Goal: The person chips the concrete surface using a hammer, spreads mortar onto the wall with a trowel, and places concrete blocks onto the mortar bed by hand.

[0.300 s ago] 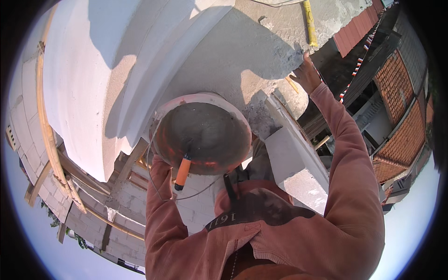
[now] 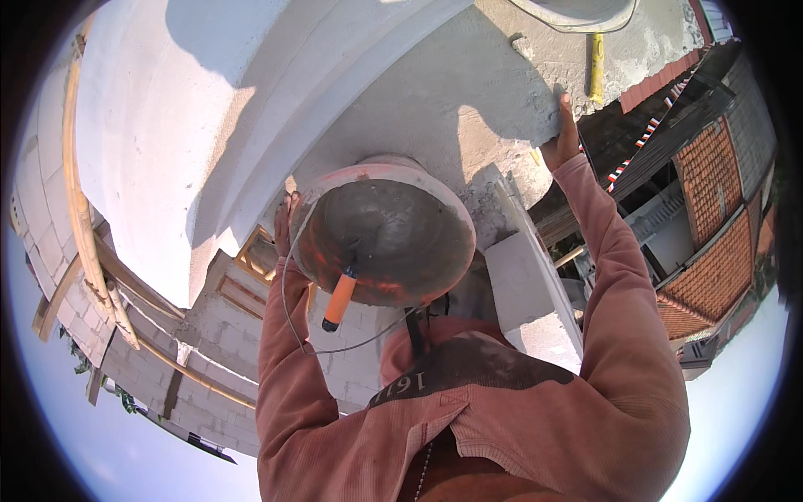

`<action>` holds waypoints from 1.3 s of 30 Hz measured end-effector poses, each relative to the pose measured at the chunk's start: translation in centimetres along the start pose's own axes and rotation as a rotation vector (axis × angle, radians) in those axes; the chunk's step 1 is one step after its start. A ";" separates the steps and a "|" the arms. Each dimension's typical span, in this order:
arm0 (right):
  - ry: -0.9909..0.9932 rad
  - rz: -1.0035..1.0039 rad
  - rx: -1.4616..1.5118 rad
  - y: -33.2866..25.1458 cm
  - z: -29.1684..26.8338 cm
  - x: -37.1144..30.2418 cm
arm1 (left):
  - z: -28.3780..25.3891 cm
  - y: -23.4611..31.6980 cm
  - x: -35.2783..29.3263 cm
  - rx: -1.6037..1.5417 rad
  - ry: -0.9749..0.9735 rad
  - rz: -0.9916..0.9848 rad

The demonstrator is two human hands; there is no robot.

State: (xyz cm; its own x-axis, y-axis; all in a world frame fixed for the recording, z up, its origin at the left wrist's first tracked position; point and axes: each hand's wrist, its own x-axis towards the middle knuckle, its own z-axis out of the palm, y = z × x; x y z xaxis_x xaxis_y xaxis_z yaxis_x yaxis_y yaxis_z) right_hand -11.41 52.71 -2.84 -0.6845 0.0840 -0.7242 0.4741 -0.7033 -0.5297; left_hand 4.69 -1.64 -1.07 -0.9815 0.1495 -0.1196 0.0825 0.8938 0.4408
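A round bucket [image 2: 456, 194] with a pale, smeared rim stands in front of me, holding wet grey mortar [image 2: 401, 217]. A trowel with an orange handle [image 2: 340, 299] rests in it, its blade sunk out of sight. The bucket's thin wire handle [image 2: 294, 326] hangs down on the near side. Left of the rim, my left hand [image 2: 287, 219] has its fingers stretched up beside the white moulding; the bucket partly covers it. My right hand [image 2: 566, 138] lies at the right edge of the concrete ledge [image 2: 502, 100], one digit stretched upward, the others partly hidden. Neither hand visibly holds anything.
A large white curved moulding [image 2: 150, 151] fills the left. Another pale round vessel [image 2: 585, 15] and a yellow pipe [image 2: 596, 67] are on the ledge. Bamboo poles [image 2: 74, 167] run at far left. Beyond the right edge, tiled roofs [image 2: 711, 243] lie far below.
The view has shifted, so the bucket sits farther right. My left fingers, earlier hidden behind the bucket, now show beside it. More of the pale vessel shows at the top. My right hand stays at the ledge.
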 end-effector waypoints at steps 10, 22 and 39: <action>0.169 -0.149 -0.266 0.4 0.1 0.2 | 0.3 -4.2 -0.2 0.479 0.001 0.356; 0.275 -0.236 -0.368 1.5 0.0 0.3 | -1.5 -1.7 -0.8 0.369 -0.035 0.186; 0.485 -0.350 -0.574 3.1 -1.5 1.6 | -5.5 -0.1 -0.8 0.234 -0.178 -0.050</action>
State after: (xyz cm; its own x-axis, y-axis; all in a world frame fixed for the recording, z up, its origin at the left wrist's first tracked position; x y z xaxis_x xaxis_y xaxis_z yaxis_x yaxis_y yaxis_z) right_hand -10.20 51.69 -6.30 -0.5926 0.6185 -0.5161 0.5768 -0.1215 -0.8078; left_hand 4.46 -4.16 3.93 -0.9414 0.1559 -0.2991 0.0923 0.9720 0.2161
